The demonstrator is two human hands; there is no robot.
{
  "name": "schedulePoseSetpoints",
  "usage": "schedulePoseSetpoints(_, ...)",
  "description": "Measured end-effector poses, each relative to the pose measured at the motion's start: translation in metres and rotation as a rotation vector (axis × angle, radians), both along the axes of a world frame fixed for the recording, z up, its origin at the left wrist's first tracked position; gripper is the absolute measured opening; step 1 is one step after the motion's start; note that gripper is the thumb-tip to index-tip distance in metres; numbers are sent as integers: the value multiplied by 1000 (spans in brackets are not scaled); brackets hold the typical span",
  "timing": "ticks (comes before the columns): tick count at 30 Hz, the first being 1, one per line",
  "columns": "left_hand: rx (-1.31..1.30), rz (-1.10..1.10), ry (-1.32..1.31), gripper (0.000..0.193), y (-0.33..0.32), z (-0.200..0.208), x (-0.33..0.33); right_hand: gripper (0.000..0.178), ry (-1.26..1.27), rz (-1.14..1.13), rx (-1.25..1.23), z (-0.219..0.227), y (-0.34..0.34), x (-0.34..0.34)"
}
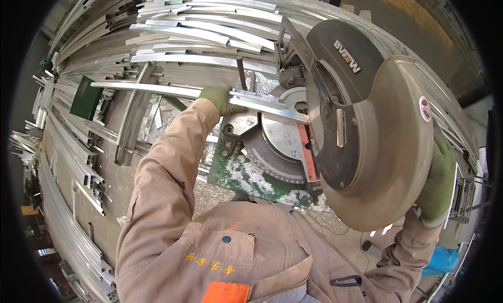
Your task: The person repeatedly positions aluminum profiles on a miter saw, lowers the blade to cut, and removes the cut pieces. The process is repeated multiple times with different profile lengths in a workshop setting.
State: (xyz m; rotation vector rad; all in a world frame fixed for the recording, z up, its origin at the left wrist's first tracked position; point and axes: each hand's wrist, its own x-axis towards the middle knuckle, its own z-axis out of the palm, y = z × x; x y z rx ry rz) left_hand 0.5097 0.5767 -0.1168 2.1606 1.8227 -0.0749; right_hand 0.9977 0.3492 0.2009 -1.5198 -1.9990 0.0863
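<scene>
A long silver aluminium profile (pixel 157 88) lies across the mitre saw's round base (pixel 280 135), its right end beneath the saw head. My left hand (pixel 216 98), in a green glove, is closed around this profile just left of the base. The saw's large guard and housing (pixel 390 140) fill the right of the view, with a dark grey disc-shaped cover (pixel 340 46) behind. My right hand (pixel 441 177), also in a green glove, is at the far right side of the housing, which hides its fingers. Whether the blade touches the profile is hidden.
Stacks of aluminium profiles (pixel 204 33) lie behind the saw, and more (pixel 73 198) run down the left. A green block-like support (pixel 86 101) stands near the profile's left end. Metal shavings (pixel 251 177) cover the green saw stand. A blue bag-like item (pixel 443 261) is at lower right.
</scene>
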Motion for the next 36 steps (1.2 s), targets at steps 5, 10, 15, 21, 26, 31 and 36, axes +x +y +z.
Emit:
schedulePoseSetpoints(5,5,-14,4,134,-3,6,2,61,140,-118,-234,13,6,-1)
schedulePoseSetpoints(10,-37,-34,19,129,3,14,8,59,-38,58,-254,10,31,59)
schedulePoseSetpoints(15,49,-70,-19,132,-1,11,2,59,-353,203,3,-3,31,71)
schedulePoseSetpoints(21,74,-59,11,119,-2,4,-1,51,-341,172,136,-16,25,58)
schedulePoseSetpoints(26,92,-87,-8,128,1,-7,-9,49,-351,182,153,-17,22,56)
schedulePoseSetpoints(31,93,-91,7,134,-1,-2,-3,48,-371,183,168,-22,21,60)
schedulePoseSetpoints(36,31,-78,-20,136,2,-1,-6,48,-385,194,154,-23,21,62)
